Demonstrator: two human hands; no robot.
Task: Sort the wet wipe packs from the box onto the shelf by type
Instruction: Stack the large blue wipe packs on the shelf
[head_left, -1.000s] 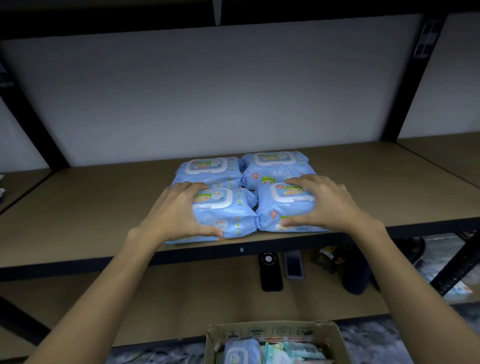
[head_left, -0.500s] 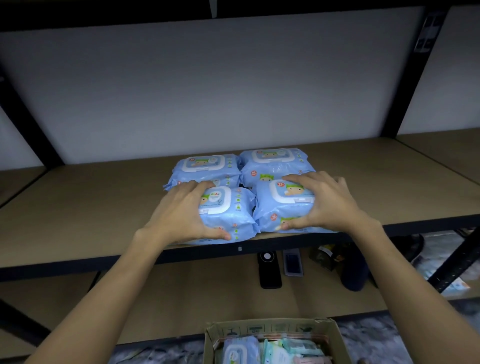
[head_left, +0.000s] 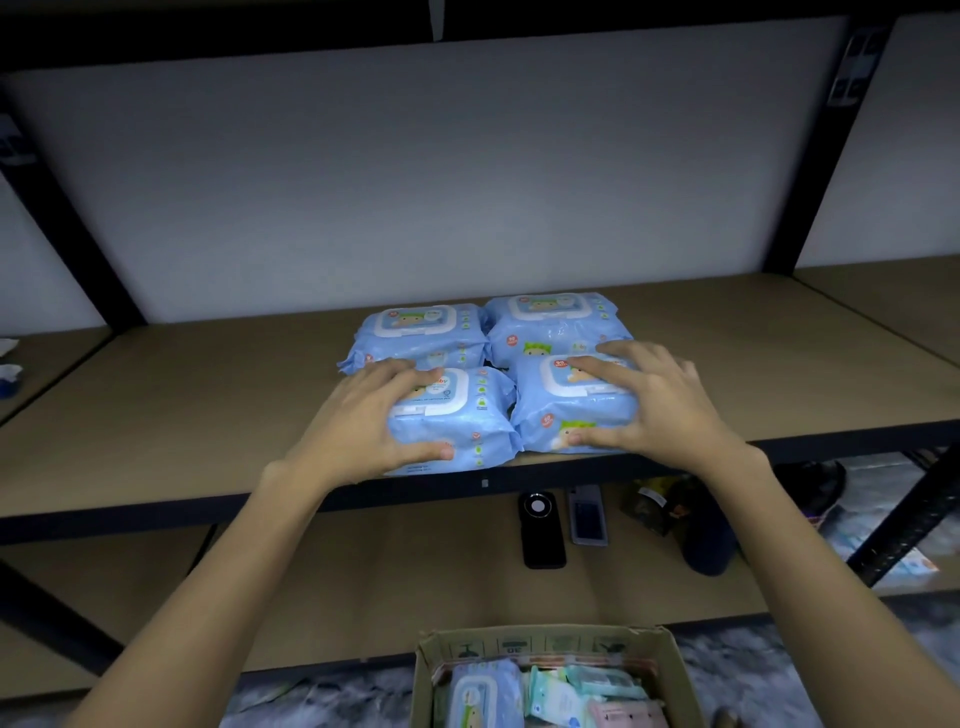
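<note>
While my left hand (head_left: 358, 426) curls its grip around the front-left pale blue plastic wet wipe pack (head_left: 457, 415) on the brown wooden shelf (head_left: 208, 395), two matching packs sit just behind, and my right hand (head_left: 654, 400) grips the front-right pack (head_left: 576, 410). Below, the open cardboard box (head_left: 550, 649) holds mixed packs.

Over the last second the left hand (head_left: 363, 421) and right hand (head_left: 654, 400) have eased the two front blue wet wipe packs (head_left: 457, 415) back, tighter against the rear pair, while the left thumb slid down the front face.
</note>
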